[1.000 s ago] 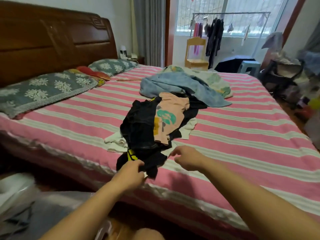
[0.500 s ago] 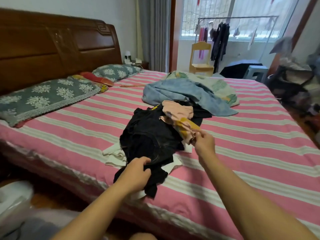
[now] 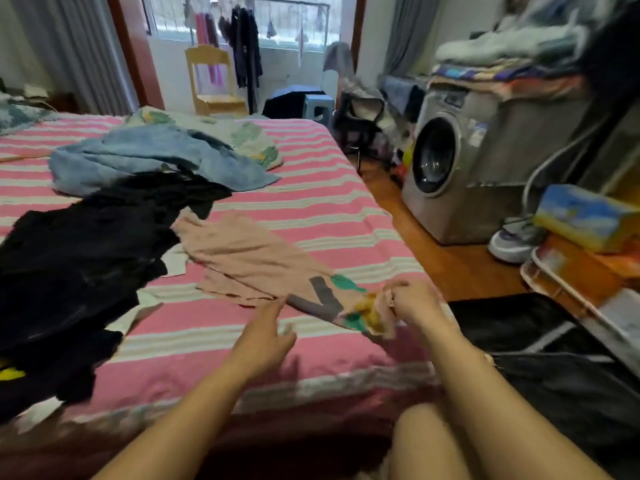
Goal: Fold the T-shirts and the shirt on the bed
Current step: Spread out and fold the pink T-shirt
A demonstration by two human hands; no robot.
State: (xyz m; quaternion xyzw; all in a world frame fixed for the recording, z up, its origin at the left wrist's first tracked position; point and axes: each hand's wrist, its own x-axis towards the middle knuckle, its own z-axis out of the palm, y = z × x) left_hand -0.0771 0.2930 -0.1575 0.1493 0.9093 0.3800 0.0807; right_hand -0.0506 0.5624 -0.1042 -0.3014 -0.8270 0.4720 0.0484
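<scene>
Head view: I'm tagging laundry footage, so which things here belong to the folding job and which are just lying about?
Part of the job:
pink T-shirt, gripped by the right hand
left hand, open beside it
black clothes pile
blue garment
bed

Just lying about:
washing machine
wooden chair
sneaker
clothes rack

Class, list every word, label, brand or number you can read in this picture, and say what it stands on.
None can be read.
Pink T-shirt: a coloured print with a grey V-like shape, no legible word.
Washing machine: panel and sticker too blurred.
Blue and yellow box: print too blurred.
</scene>
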